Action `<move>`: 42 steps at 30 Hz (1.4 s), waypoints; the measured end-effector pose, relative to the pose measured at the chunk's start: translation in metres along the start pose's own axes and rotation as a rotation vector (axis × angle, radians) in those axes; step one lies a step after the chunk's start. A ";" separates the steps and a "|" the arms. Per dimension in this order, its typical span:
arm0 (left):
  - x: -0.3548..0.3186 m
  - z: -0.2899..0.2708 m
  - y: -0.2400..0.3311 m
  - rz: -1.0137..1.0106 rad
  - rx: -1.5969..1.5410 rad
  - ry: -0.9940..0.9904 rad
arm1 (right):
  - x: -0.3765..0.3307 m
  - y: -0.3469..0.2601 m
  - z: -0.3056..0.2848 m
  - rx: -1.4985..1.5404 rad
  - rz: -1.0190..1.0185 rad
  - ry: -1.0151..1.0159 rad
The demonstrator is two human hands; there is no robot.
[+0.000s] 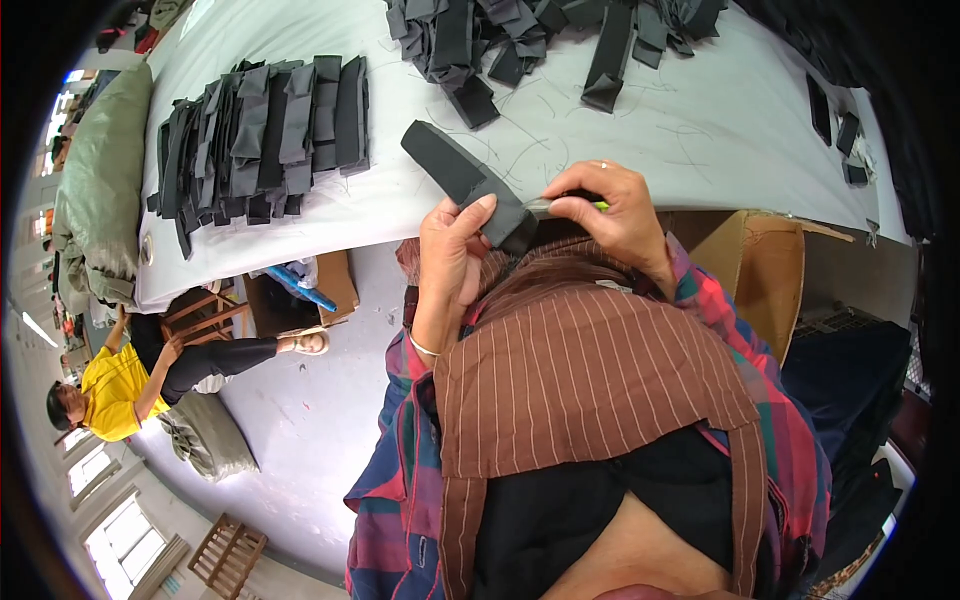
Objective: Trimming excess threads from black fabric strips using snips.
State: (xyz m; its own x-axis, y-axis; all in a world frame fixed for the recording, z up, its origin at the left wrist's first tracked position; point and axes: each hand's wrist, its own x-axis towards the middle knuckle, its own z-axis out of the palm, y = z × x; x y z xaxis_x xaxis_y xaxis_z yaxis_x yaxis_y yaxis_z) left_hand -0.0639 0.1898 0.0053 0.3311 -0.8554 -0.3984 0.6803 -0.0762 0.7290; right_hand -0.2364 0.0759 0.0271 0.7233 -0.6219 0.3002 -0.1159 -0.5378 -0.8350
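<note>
My left hand [455, 245] pinches a folded dark grey fabric strip [455, 170] between thumb and fingers at the near edge of the white-covered table. The strip's far end points up and left over the tabletop. My right hand [615, 210] is closed around small thread snips [540, 204] with silver blades and a bit of green at the handle. Their tips touch or nearly touch the right edge of the strip; which of the two I cannot tell. My right palm and fingers partly hide the handle.
A row of similar dark strips [265, 140] lies on the left of the table [390, 205]; a loose pile [450, 50] lies at the far side. Cut threads are scattered between. A cardboard box [765, 260] stands below, right. At left, a seated person in yellow [115, 390] is near stuffed sacks [105, 180].
</note>
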 end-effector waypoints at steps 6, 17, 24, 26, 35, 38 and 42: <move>-0.005 0.005 0.007 -0.004 -0.032 -0.031 | 0.007 -0.009 0.003 0.001 -0.077 -0.054; -0.023 0.024 0.034 0.167 -0.015 0.004 | 0.017 -0.018 0.001 0.375 0.158 -0.028; -0.020 0.011 0.028 0.156 0.003 -0.013 | 0.014 -0.028 -0.006 -0.063 -0.099 -0.051; -0.019 0.011 0.027 0.155 0.014 -0.012 | 0.014 -0.024 -0.005 -0.084 -0.133 -0.020; -0.017 0.007 0.024 0.115 0.033 -0.014 | 0.015 -0.023 -0.007 -0.244 -0.206 0.017; -0.018 0.009 0.026 0.090 -0.005 -0.018 | 0.014 -0.023 -0.007 -0.179 -0.165 0.070; -0.018 0.010 0.027 0.089 -0.019 -0.014 | 0.013 -0.026 -0.006 -0.141 -0.159 0.042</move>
State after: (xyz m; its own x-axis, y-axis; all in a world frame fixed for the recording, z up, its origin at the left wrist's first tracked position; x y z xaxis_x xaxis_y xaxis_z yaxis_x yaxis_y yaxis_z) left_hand -0.0579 0.1980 0.0379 0.3817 -0.8656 -0.3240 0.6610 0.0107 0.7503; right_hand -0.2282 0.0784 0.0558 0.7112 -0.5445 0.4446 -0.0989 -0.7037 -0.7036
